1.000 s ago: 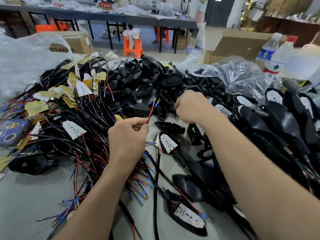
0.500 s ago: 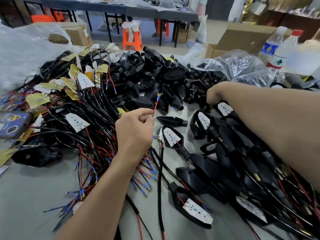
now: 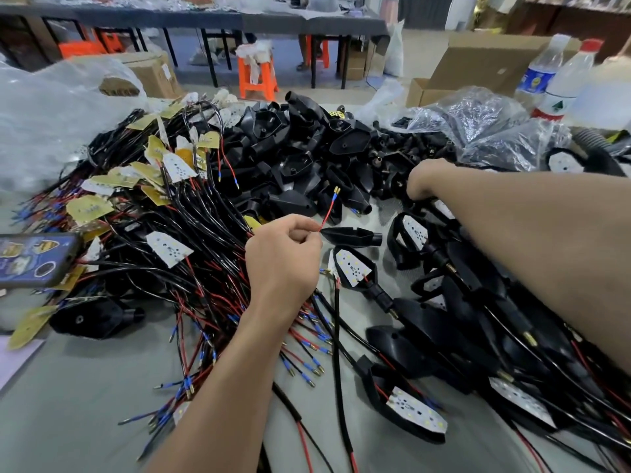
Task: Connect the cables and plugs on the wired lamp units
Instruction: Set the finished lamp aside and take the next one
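My left hand (image 3: 283, 257) is at the table's middle, pinching a thin red wire (image 3: 328, 210) whose blue-sleeved brass tip points up and to the right. A heap of black cables with red and blue leads and white and yellow LED boards (image 3: 170, 206) lies to its left. My right hand (image 3: 421, 180) reaches far across into a pile of small black parts (image 3: 413, 148); its fingers are hidden there. Black lamp housings (image 3: 293, 155) are heaped behind. Wired lamp units with white LED boards (image 3: 353, 269) lie between and under my arms.
A phone in a dark case (image 3: 30, 261) lies on the cables at the left edge. Crinkled plastic bags (image 3: 485, 124), two bottles (image 3: 560, 87) and cardboard boxes (image 3: 485, 63) stand at the back right. An orange stool (image 3: 257, 78) is on the floor beyond the table.
My right hand left the red wire's tip and moved right and away into the small black parts. The left hand kept its pinch on the wire.
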Available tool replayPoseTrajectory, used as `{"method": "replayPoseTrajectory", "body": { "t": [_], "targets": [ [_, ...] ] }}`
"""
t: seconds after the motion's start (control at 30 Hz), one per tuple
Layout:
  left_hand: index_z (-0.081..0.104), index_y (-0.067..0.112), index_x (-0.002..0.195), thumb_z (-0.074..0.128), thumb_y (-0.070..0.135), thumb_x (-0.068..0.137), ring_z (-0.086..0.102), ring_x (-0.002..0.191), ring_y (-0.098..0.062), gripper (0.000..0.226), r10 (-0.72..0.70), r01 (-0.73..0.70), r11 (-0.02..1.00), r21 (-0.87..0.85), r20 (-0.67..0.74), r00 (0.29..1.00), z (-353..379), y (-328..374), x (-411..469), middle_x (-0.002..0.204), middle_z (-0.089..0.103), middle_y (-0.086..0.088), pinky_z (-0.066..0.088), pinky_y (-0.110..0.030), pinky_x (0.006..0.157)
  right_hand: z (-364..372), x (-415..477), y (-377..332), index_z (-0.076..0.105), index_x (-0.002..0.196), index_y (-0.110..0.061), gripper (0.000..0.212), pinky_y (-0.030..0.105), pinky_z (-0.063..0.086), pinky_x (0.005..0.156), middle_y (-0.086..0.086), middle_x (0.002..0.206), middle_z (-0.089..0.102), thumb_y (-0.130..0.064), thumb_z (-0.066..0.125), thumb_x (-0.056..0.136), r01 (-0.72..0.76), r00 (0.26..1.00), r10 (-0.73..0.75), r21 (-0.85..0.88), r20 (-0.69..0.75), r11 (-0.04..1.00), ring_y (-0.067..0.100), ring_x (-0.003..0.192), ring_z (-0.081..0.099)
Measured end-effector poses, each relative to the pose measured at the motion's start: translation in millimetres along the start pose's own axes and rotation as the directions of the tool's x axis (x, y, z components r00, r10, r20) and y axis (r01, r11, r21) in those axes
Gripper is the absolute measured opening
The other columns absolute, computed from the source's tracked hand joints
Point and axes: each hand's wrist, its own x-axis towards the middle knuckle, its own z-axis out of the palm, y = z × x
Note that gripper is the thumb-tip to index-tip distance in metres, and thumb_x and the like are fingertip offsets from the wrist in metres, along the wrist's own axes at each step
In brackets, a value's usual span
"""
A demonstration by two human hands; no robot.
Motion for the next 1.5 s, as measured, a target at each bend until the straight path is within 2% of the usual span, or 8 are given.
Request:
{"method": "replayPoseTrajectory", "body": {
  "t": [0.23, 0.43, 0.53, 0.63, 0.87, 1.07, 1.23, 1.5],
  "targets": [
    [0.076, 0.036, 0.079, 0.07, 0.014, 0.086, 0.066, 0.059, 0.002, 0.024, -0.016, 0.016, 1.0, -0.011, 0.024, 1.0, -1.3, -0.5, -1.2, 0.063, 0.068, 0.029, 0.049, -0.009, 0.058, 0.5, -19.4, -1.8, 0.046, 0.15, -0.01, 0.047, 0.039, 0.045, 0.09, 0.014, 0.148, 0.05, -0.016, 0.039, 0.103, 0.061, 0.997, -0.063, 0.05, 0.046, 0.997, 0.033, 0.115, 0.053],
    [0.079, 0.036, 0.083, 0.07, 0.016, 0.088, 0.066, 0.064, 0.005, 0.022, -0.051, 0.051, 0.999, 0.003, 0.054, 0.997, 1.0, -0.5, -1.3, 0.072, 0.069, 0.033, 0.05, -0.009, 0.058, -9.6, -29.2, -7.7, 0.058, 0.092, -0.002, 0.014, 0.051, 0.045, 0.102, 0.01, 0.086, 0.061, -0.01, 0.06, 0.081, -0.05, 0.96, 0.132, 0.312, -0.246, 0.949, 0.031, 0.085, 0.061],
    [0.076, 0.039, 0.077, 0.07, 0.017, 0.086, 0.067, 0.065, 0.005, 0.025, -0.053, 0.052, 0.998, 0.024, 0.054, 0.997, 0.1, 1.4, -1.5, 0.07, 0.069, 0.032, 0.049, -0.007, 0.059, -29.5, -49.2, -21.4, 0.053, 0.084, -0.006, 0.009, 0.042, 0.05, 0.079, 0.007, 0.077, 0.052, -0.001, 0.06, 0.082, 0.047, 0.859, 0.201, 0.465, -0.47, 0.884, 0.028, 0.081, 0.055],
    [0.073, 0.04, 0.071, 0.069, 0.018, 0.084, 0.066, 0.065, 0.004, 0.027, -0.057, 0.053, 0.997, 0.06, 0.061, 0.997, 0.9, 3.0, -2.8, 0.066, 0.068, 0.031, 0.047, -0.01, 0.057, -47.7, -81.0, -42.1, 0.061, 0.092, -0.004, 0.007, 0.035, 0.05, 0.071, 0.009, 0.09, 0.058, 0.002, 0.061, 0.087, 0.242, 0.875, 0.142, 0.672, -0.463, 0.7, 0.027, 0.088, 0.06],
    [0.072, 0.038, 0.071, 0.072, 0.018, 0.085, 0.067, 0.069, 0.003, 0.023, -0.067, 0.063, 0.996, 0.066, 0.07, 0.995, -1.9, 0.9, -6.4, 0.068, 0.07, 0.025, 0.054, -0.015, 0.066, -17.0, -165.2, -66.6, 0.065, 0.095, -0.017, 0.032, 0.037, 0.061, 0.076, 0.001, 0.088, 0.067, 0.009, 0.046, 0.093, 0.377, 0.922, 0.049, 0.859, -0.385, -0.346, 0.016, 0.081, 0.064],
    [0.062, 0.038, 0.082, 0.064, 0.011, 0.095, 0.061, 0.121, -0.018, 0.029, 0.05, -0.049, 0.995, 0.088, -0.01, 0.999, -4.5, 1.4, -10.9, 0.135, 0.064, 0.009, 0.047, -0.037, 0.102, 24.4, -184.0, -75.7, 0.065, 0.101, -0.015, 0.028, 0.044, 0.055, 0.092, 0.003, 0.092, 0.072, 0.007, 0.05, 0.094, 0.397, 0.918, 0.184, 0.784, -0.352, -0.478, 0.021, 0.087, 0.064],
    [0.063, 0.04, 0.082, 0.068, 0.016, 0.092, 0.057, 0.096, -0.016, 0.027, 0.137, -0.138, 0.982, 0.132, 0.013, 0.99, -8.2, 0.3, -13.0, 0.088, 0.064, 0.017, 0.048, -0.039, 0.087, 37.7, -180.2, -71.9, 0.064, 0.099, -0.016, 0.029, 0.04, 0.056, 0.087, 0.0, 0.089, 0.07, 0.007, 0.047, 0.096, 0.312, 0.95, 0.171, 0.76, -0.262, -0.57, 0.018, 0.088, 0.065],
    [0.077, 0.026, 0.085, 0.079, 0.015, 0.084, 0.046, 0.104, -0.008, 0.011, 0.307, -0.305, 0.917, 0.257, 0.031, 0.951, -5.1, 1.2, -15.5, 0.107, 0.063, 0.016, 0.032, -0.014, 0.092, 40.3, -186.8, -75.3, 0.064, 0.101, -0.004, 0.023, 0.034, 0.062, 0.077, 0.013, 0.093, 0.066, 0.011, 0.047, 0.099, 0.178, 0.966, 0.009, 0.642, -0.258, -0.746, 0.024, 0.086, 0.069]
  ]
}}
